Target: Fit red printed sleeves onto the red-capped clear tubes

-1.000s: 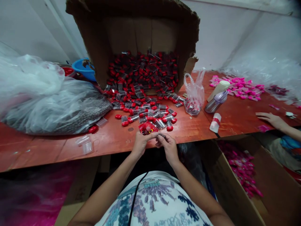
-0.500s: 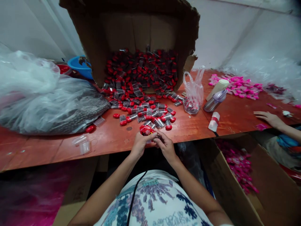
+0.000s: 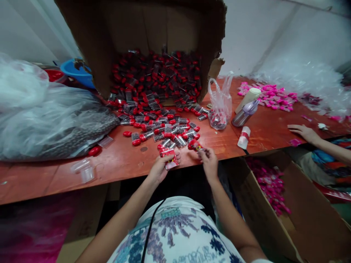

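Note:
My left hand point(image 3: 158, 169) is closed on a small stack of red printed labels point(image 3: 171, 160), held low over the table's front edge. To its right, my right hand point(image 3: 210, 165) pinches a small red-capped clear container point(image 3: 194, 145) with a red and yellow print on it. The two hands are apart. Just beyond them lies a loose pile of red-capped clear containers point(image 3: 168, 128) with dark contents, spilling from a large cardboard box point(image 3: 131, 25) tipped on its side.
A big clear bag of dark pieces point(image 3: 68, 124) lies at left, near empty clear containers point(image 3: 87, 174). At right stand a plastic bag point(image 3: 219, 106), bottles point(image 3: 245, 113) and a white roll point(image 3: 243, 138). Another person's hand point(image 3: 304, 133) rests near pink pieces point(image 3: 279, 96).
My hands were together and have moved apart. The right hand has carried a red-capped container to the right, while the left keeps the labels, now showing face up. The view has shifted slightly.

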`<state>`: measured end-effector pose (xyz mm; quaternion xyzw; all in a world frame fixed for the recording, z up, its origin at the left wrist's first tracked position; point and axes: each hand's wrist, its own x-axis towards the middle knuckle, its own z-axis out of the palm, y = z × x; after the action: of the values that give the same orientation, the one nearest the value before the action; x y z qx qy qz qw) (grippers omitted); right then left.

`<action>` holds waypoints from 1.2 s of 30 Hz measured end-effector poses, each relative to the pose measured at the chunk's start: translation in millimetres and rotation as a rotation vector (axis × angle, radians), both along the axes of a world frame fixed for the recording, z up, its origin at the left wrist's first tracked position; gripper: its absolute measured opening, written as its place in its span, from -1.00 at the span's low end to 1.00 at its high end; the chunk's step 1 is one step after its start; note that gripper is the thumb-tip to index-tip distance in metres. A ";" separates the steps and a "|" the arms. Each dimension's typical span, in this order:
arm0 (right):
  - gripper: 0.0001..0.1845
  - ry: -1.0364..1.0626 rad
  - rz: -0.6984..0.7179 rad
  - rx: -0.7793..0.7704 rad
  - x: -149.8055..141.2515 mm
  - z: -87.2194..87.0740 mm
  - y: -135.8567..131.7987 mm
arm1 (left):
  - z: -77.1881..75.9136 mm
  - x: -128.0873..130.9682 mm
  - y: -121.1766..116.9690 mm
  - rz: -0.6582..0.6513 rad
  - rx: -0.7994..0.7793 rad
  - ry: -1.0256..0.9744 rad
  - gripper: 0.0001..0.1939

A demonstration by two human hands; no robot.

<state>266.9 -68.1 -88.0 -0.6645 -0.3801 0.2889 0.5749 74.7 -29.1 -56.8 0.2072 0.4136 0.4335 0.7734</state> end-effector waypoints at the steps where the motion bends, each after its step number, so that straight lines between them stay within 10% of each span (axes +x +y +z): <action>1: -0.58 -0.104 -0.065 -0.028 14.6 0.9 1.4 | -0.3 -2.0 1.0 0.009 -0.016 -0.007 -0.75; 6: -0.52 -0.528 -0.193 -0.095 33.2 10.9 1.2 | -2.2 -5.6 -1.2 0.110 -0.075 0.020 -0.77; 11: -0.64 -0.158 0.311 0.038 -47.9 10.5 -1.3 | -6.9 -4.6 -7.3 0.232 -0.039 0.051 -0.75; 16: -0.68 0.054 0.479 0.022 -91.6 5.4 7.3 | -7.0 -18.9 -11.4 0.240 0.049 0.078 -0.71; 29: -0.61 -1.031 0.662 0.101 -65.1 15.7 60.1 | -3.0 -53.2 10.8 0.338 -0.165 0.090 -0.78; 36: -0.70 -0.891 0.648 0.146 -60.6 14.3 47.6 | 6.8 -50.8 23.9 0.341 -0.180 -0.068 -0.88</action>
<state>206.3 -20.5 -73.7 -0.5300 -0.7905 0.1147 0.2848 23.8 -5.2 -50.0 0.0495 0.4532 0.5261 0.7178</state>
